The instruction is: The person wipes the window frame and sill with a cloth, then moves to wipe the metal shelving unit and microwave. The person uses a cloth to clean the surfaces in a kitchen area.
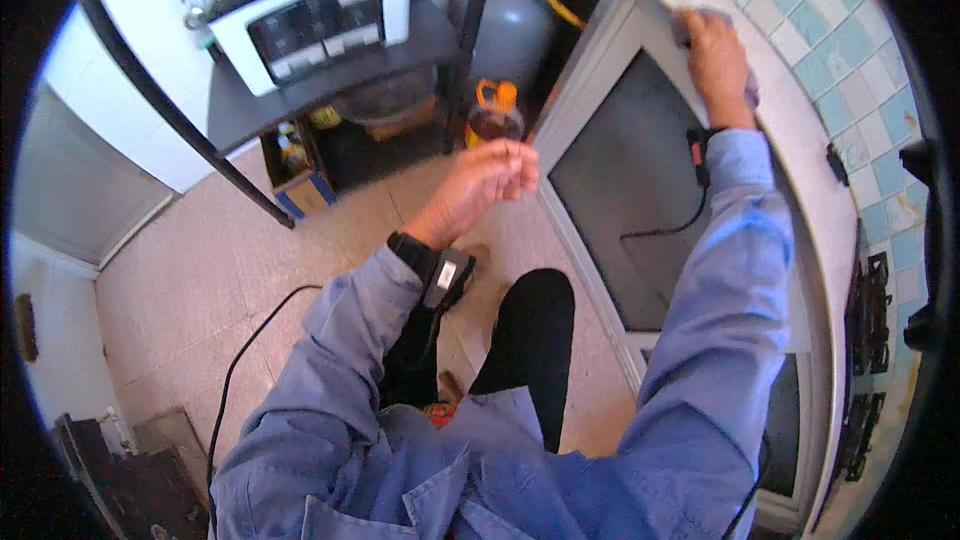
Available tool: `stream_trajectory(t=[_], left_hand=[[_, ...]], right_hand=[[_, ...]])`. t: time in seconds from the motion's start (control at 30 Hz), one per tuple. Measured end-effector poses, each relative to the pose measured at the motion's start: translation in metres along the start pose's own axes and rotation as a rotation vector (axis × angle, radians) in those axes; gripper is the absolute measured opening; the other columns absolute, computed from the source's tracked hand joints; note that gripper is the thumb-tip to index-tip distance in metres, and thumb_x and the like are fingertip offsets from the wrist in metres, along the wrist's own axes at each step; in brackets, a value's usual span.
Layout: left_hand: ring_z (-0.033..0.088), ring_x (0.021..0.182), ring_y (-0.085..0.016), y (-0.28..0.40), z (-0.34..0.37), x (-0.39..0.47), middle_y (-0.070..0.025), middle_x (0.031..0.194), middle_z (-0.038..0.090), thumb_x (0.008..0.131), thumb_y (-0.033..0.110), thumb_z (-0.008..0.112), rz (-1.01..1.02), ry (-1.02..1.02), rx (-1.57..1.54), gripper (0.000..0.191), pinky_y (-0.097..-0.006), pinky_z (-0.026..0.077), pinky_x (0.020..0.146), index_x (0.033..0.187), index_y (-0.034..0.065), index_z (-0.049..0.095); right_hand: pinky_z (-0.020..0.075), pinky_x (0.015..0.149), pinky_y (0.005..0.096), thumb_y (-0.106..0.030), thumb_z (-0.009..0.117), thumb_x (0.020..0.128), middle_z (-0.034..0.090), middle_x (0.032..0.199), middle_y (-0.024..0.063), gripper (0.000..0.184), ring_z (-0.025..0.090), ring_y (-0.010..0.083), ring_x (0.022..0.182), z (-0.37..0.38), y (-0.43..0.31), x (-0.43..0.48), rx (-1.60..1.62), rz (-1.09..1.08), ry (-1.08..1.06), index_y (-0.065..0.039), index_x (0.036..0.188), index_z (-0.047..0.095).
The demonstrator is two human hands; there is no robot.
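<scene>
My right hand [716, 64] is at the upper right, closed on a dark greyish-purple cloth [751, 90] that lies against the pale countertop [802, 142]. Most of the cloth is hidden under my palm and fingers. My left hand [495, 176] hangs in the air near the middle of the view, its fingers loosely curled and nothing seen in it. Beyond my left fingertips stands a clear container with an orange handled cap [498, 95]. Both wrists wear dark straps with small devices and cables.
Below the counter is a framed cabinet door [622, 187] with dark panels. A grey gas cylinder [502, 22] stands behind the container. A black shelf rack [330, 79] bears a white appliance [315, 30], with an open carton [304, 191] beneath. Black gas-stove grates [870, 315] sit at the right edge.
</scene>
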State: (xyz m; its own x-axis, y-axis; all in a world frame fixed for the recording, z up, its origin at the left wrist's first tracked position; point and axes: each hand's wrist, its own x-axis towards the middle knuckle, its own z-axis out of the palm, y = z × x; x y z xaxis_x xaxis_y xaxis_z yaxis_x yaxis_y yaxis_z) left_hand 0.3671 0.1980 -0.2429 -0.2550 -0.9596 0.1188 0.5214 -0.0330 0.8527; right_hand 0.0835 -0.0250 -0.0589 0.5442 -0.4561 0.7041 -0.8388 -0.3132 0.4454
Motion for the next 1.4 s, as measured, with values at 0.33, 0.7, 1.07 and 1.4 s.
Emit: stream_trajectory(t=[0.33,0.7,1.07,1.4], left_hand=[[0.064,0.093,-0.015,0.06,0.002,-0.086,-0.0049,0.101,0.067,0.093,0.022,0.06,-0.027,0.025,0.19,0.029,-0.0276,0.047,0.079,0.116,0.0049,0.063],[0.065,0.096,-0.015,0.03,-0.111,-0.121,-0.0053,0.104,0.067,0.096,0.024,0.058,-0.062,0.216,-0.004,0.027,-0.0271,0.05,0.08,0.115,0.0055,0.063],[0.067,0.091,-0.017,0.071,-0.163,-0.148,-0.0062,0.101,0.069,0.095,0.021,0.059,0.066,0.374,-0.058,0.027,-0.0263,0.053,0.078,0.116,0.0041,0.063],[0.066,0.093,-0.017,0.054,-0.142,-0.071,-0.006,0.102,0.068,0.095,0.024,0.06,0.021,0.316,0.056,0.029,-0.0274,0.051,0.079,0.117,0.0041,0.062]], right_hand=[[0.0499,0.076,0.0437,0.001,0.055,0.082,0.061,0.101,0.013,0.037,0.06,0.0334,0.095,-0.091,0.011,-0.071,0.021,0.05,-0.047,-0.014,0.115,0.062],[0.0498,0.085,0.0432,0.0,0.055,0.083,0.062,0.114,0.0151,0.042,0.06,0.0345,0.102,-0.12,0.032,-0.128,-0.133,0.089,-0.022,-0.011,0.122,0.061],[0.0494,0.086,0.0444,-0.004,0.055,0.084,0.063,0.11,0.0144,0.041,0.06,0.0352,0.099,-0.071,0.01,-0.08,-0.053,-0.001,0.033,-0.013,0.124,0.06],[0.05,0.075,0.0471,-0.005,0.057,0.082,0.061,0.105,0.0141,0.038,0.06,0.035,0.096,0.023,-0.048,0.04,0.016,-0.036,0.031,-0.016,0.118,0.061]])
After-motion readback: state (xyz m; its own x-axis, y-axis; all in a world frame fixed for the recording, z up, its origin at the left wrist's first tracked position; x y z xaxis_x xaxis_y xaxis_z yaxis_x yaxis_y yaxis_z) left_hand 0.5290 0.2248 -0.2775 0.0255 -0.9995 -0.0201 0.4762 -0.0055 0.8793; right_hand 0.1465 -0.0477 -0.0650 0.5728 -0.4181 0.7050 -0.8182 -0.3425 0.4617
